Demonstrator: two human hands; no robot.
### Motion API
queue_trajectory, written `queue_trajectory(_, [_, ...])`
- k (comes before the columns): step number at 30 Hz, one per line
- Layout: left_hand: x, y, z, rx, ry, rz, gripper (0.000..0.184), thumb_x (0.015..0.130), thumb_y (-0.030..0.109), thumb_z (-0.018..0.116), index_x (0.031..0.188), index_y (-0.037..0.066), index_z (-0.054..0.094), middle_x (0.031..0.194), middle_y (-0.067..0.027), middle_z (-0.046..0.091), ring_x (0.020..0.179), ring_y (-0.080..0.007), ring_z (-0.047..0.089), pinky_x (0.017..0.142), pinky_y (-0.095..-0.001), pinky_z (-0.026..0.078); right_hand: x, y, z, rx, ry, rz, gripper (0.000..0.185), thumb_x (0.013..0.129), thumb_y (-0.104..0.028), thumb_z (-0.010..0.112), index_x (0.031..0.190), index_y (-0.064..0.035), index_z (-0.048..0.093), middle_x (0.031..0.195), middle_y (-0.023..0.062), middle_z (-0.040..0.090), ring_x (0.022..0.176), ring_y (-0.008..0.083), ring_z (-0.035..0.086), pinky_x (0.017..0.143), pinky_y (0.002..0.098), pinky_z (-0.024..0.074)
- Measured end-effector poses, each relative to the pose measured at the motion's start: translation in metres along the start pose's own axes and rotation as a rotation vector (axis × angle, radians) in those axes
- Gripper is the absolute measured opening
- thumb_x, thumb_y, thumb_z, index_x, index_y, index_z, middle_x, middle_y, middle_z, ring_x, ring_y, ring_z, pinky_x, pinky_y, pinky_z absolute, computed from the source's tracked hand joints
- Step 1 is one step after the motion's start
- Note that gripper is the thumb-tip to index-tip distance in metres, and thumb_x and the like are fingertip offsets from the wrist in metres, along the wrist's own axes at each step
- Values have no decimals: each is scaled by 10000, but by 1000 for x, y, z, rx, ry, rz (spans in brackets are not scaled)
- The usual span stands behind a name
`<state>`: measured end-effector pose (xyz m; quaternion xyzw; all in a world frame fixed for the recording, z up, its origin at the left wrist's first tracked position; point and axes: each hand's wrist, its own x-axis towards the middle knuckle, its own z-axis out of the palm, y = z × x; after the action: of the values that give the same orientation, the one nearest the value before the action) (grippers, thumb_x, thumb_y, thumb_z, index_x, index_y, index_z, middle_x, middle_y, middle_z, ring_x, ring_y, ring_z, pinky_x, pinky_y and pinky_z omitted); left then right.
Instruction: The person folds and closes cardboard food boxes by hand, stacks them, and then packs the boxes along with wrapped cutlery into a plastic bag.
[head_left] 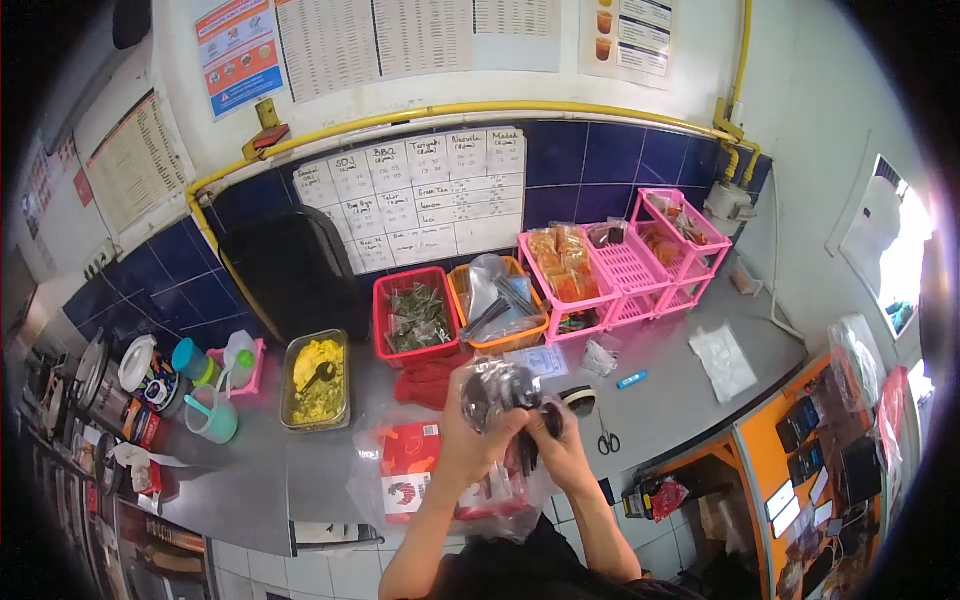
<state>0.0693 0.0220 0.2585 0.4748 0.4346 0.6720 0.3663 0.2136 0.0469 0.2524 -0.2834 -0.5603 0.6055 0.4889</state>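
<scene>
My left hand (pixel 468 428) and my right hand (pixel 556 446) are close together above the counter's front edge. Both are closed around a see-through plastic pack (pixel 492 385) with dark pieces inside, whose kind I cannot make out. Just below the hands lies a large see-through plastic bag (pixel 365 475) with a red and white box (pixel 408 452) in it. A red cloth (pixel 428 380) is behind my left hand. To the right of my right hand are a round black-rimmed object (pixel 578 401) and a pair of black-handled scissors (pixel 608 440).
At the left is a tub (pixel 288 412) of yellow food with a black spoon. Behind stand a red basket (pixel 378 340) of small packets, an orange basket (pixel 503 345) and pink racks (pixel 635 278). A blue marker (pixel 632 380) and white plastic bags (pixel 722 362) lie rightward.
</scene>
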Motion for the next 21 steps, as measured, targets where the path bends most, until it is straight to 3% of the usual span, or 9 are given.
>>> queue_trajectory(4, [14,7,18,-69,23,-102,574,809,184,824,1267,11,524,1107,-45,619,992,-134,598,893,-297,481,16,1,-22,-207,-173,41,223,1025,-191,574,1014,28,616,777,26,621,682,77,575,589,245,470])
queue_trajectory(6, [15,-2,23,3,182,-31,607,811,159,786,1333,19,510,1160,-62,617,1030,-134,602,921,-285,479,22,13,-32,-245,-190,21,220,1040,-178,538,1061,23,626,805,41,626,720,69,575,625,254,477])
queue_trajectory(8, [21,-14,27,-51,383,40,556,828,251,734,1305,41,537,1148,-35,601,1006,-152,604,898,-290,491,31,20,-39,-62,-170,78,340,1062,-272,498,1095,25,661,920,30,681,819,109,607,752,278,509])
queue_trajectory(9, [18,-15,25,-128,476,-49,499,860,282,715,1266,43,550,1127,-41,608,981,-165,616,861,-307,511,35,13,-44,169,-233,229,436,1087,-308,410,1056,48,658,892,94,699,780,151,664,730,298,542])
queue_trajectory(12, [21,-3,27,-227,649,-162,421,917,349,679,1187,44,572,1035,-63,621,884,-190,636,761,-340,546,61,37,-69,273,-195,224,483,1085,-344,395,1020,59,654,821,129,693,712,177,680,677,313,555])
queue_trajectory(16, [32,-15,36,-130,853,-280,441,959,456,628,1091,38,579,795,-86,599,666,-214,622,620,-372,567,102,46,-92,95,-157,275,383,1089,-303,407,1084,-3,645,679,4,548,592,80,537,517,244,429])
queue_trajectory(18, [39,-22,36,-91,766,-306,446,962,455,626,1097,32,575,774,-83,590,644,-208,606,611,-355,553,110,58,-89,189,-117,381,338,1086,-313,420,1074,-48,628,723,-26,518,601,45,487,484,227,364])
queue_trajectory(20, [44,-33,38,-63,562,-348,456,967,452,623,1109,22,566,730,-76,573,601,-197,573,592,-321,526,114,70,-82,626,-45,517,292,1077,-338,440,1170,-81,544,771,-34,517,592,28,449,460,219,313])
queue_trajectory(21, [46,-40,39,-33,570,-382,529,919,455,698,1172,13,556,845,-72,597,681,-168,577,667,-300,516,117,70,-78,438,-112,507,341,1074,-360,434,1278,-89,407,904,14,530,734,86,523,611,261,450])
